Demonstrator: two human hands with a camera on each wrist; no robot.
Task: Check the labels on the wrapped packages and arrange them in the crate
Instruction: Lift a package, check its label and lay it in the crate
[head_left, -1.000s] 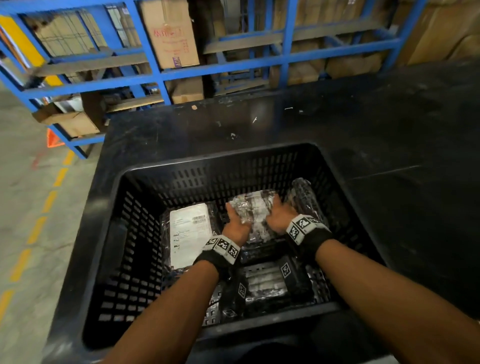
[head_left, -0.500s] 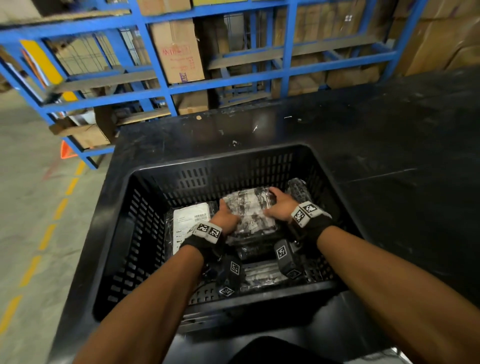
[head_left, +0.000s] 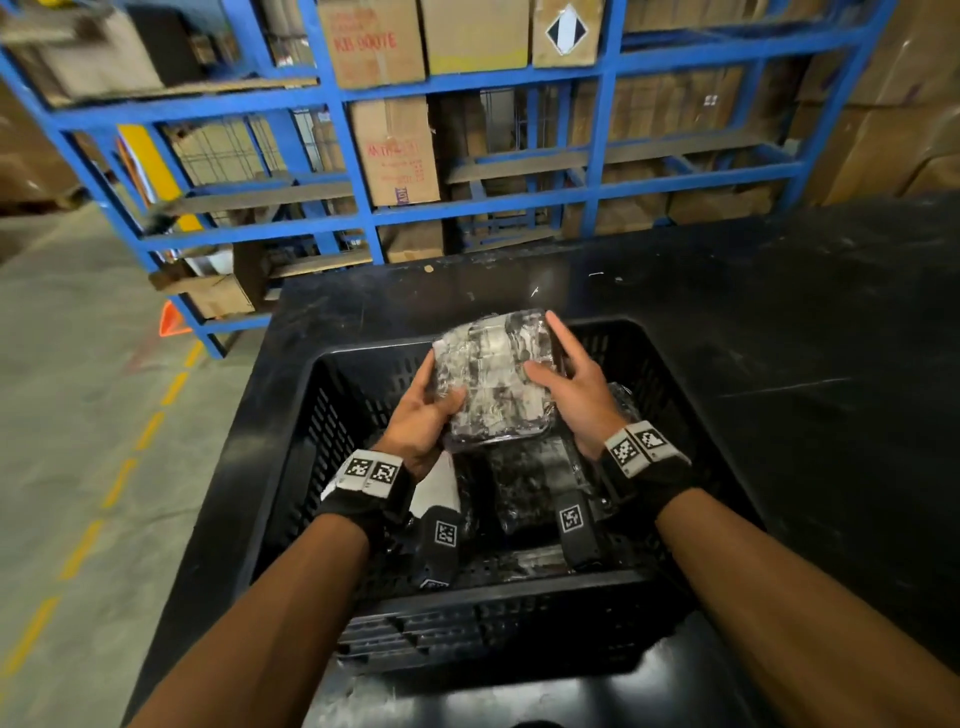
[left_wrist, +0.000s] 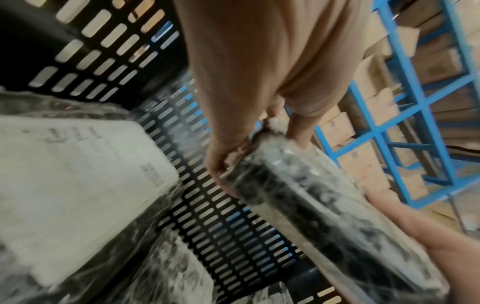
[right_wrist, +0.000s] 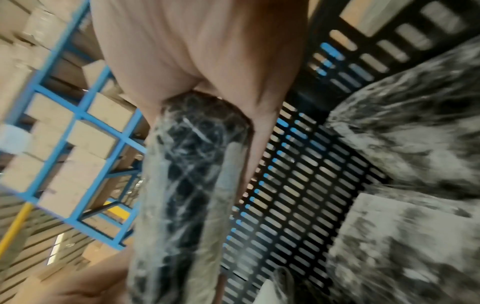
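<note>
1. Left hand (head_left: 422, 421) and right hand (head_left: 576, 395) grasp one wrapped package (head_left: 493, 379) by its sides
2. Package is above the black crate (head_left: 291, 467), toward its 12 o'clock wall

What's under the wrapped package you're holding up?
Under the held package, the black crate holds more wrapped packages, one with a white label. The hands and held package cover part of the crate's contents.
</note>
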